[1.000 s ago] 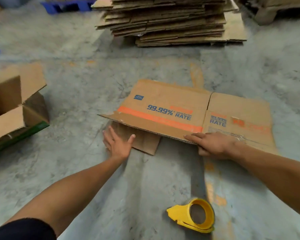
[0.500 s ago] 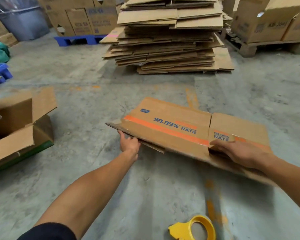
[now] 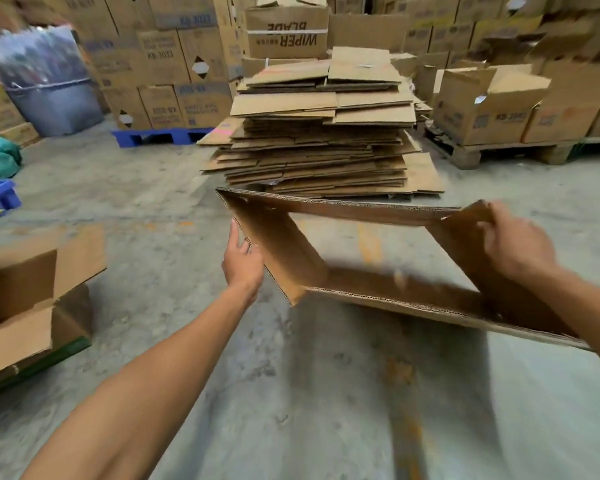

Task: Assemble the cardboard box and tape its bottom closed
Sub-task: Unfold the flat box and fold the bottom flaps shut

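Observation:
The brown cardboard box point(image 3: 281, 244) hangs in the air above the concrete floor, spread into an open rectangular tube, and I look through it at the floor. My left hand point(image 3: 241, 259) presses against the outside of its left wall, fingers extended upward. My right hand point(image 3: 515, 242) grips the top edge of the right wall and is blurred by motion. The yellow tape dispenser is out of view.
A tall stack of flattened cartons point(image 3: 321, 133) stands just beyond the box. An open carton point(image 3: 32, 299) sits at the left. Stacked boxes on a blue pallet point(image 3: 153, 136) and a wooden pallet point(image 3: 499, 152) line the back. A grey bin point(image 3: 54, 98) stands far left.
The flat box was lifted off the floor and pulled open into a tube. My view rose, and the tape dispenser dropped out of frame.

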A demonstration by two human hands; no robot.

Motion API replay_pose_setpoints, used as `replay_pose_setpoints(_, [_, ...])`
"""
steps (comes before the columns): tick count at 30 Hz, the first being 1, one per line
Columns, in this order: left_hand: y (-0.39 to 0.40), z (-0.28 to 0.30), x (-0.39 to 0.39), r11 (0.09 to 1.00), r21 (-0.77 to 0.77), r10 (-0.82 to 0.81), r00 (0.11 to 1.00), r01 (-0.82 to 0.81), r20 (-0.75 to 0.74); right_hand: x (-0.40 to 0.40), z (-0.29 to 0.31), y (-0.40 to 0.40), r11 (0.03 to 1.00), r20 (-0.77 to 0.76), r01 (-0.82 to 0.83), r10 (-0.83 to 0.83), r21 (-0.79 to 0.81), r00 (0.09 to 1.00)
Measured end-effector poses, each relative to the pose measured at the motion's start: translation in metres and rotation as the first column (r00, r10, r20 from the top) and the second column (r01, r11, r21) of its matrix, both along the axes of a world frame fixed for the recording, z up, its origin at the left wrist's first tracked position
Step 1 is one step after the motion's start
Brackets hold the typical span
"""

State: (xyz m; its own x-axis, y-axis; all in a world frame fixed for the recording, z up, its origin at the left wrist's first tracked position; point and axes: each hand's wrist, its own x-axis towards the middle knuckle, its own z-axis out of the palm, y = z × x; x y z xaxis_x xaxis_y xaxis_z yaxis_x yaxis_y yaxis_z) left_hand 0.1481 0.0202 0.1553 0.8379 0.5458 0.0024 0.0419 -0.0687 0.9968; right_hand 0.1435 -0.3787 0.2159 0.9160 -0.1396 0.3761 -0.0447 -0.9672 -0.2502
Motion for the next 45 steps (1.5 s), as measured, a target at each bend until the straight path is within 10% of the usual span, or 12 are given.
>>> replay_pose_setpoints(18, [0.101,0.173,0.025,0.832,0.501,-0.133,0.963,0.237,-0.235,0.118,0.136,0.046,0.988,-0.274,0.083,-0.044,0.132,0.961])
replay_pose_setpoints(30, [0.081,0.156,-0.008,0.721,0.599,-0.097,0.907,0.348,-0.41,0.078,0.099,0.049,0.983,-0.401,0.152,-0.099,0.102,0.911])
replay_pose_setpoints(34, [0.068,0.143,-0.002,0.599,0.71,-0.065,0.907,0.37,-0.417,0.077,0.09,0.05,0.988,-0.28,0.062,-0.02,0.142,0.96])
replay_pose_setpoints(39, [0.055,0.139,-0.008,0.321,0.844,0.071,0.878,0.43,-0.474,0.078,0.087,0.048,0.972,-0.344,-0.005,-0.079,-0.237,0.936])
replay_pose_setpoints(45, [0.037,0.139,-0.022,0.088,0.911,0.196,0.89,0.402,-0.411,0.096,0.084,0.049,0.992,-0.529,0.084,-0.124,-0.098,0.84])
